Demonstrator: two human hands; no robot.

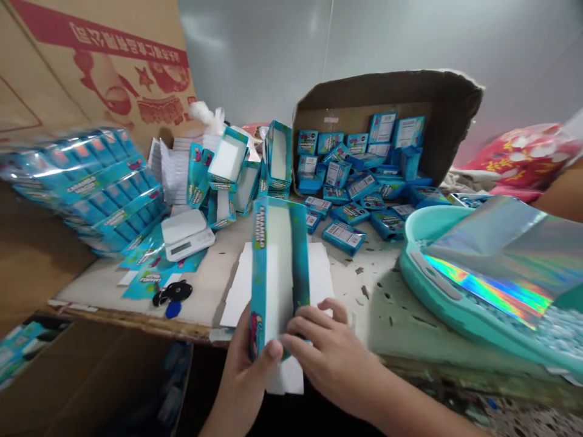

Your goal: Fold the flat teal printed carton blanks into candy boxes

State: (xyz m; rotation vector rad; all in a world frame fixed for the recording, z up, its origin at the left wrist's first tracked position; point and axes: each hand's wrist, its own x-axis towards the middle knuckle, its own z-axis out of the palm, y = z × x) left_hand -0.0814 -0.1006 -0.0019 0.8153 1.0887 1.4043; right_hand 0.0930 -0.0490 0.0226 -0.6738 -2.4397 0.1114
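An open blue candy display box (280,273) with a white inside stands tilted up before me, its lettered side facing left. My left hand (246,376) grips its lower left corner, thumb over the near edge. Curled against the lower right side of the same box are the fingers of my right hand (330,355); the fingertips partly hide that wall. Inside the box only bare white card shows. Behind it and to its sides lies white flat card (321,270) on the table, and a white flap (286,379) hangs below my hands.
Small blue candy boxes (344,235) spill from a tipped carton (450,121). A turquoise basin (412,267) of pale candies stands right. At left are a white scale (186,233), keys (175,294) and wrapped box stacks (91,188). Open display boxes (228,158) stand behind.
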